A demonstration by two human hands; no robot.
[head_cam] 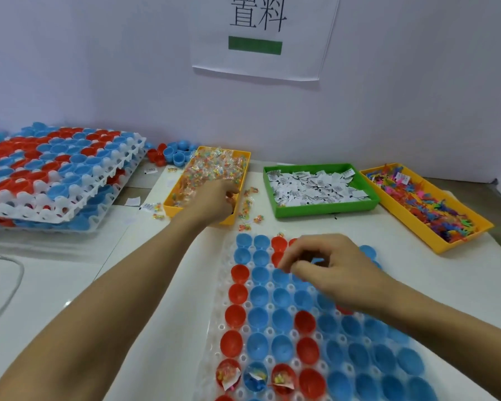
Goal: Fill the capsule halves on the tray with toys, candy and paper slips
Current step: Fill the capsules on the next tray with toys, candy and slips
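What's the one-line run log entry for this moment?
left hand: reaching into candy bin | right hand: fingers curled over capsule tray | filled capsule halves: few

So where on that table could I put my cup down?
Bare table lies left of the capsule tray, in front of the stacked trays. Crowded: the candy bin, slips bin and toy bin along the wall.

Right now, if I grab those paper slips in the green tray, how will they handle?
The paper slips look thin and folded, so probably very light and floppy. They lie loosely heaped in the green tray, so several may lift together.
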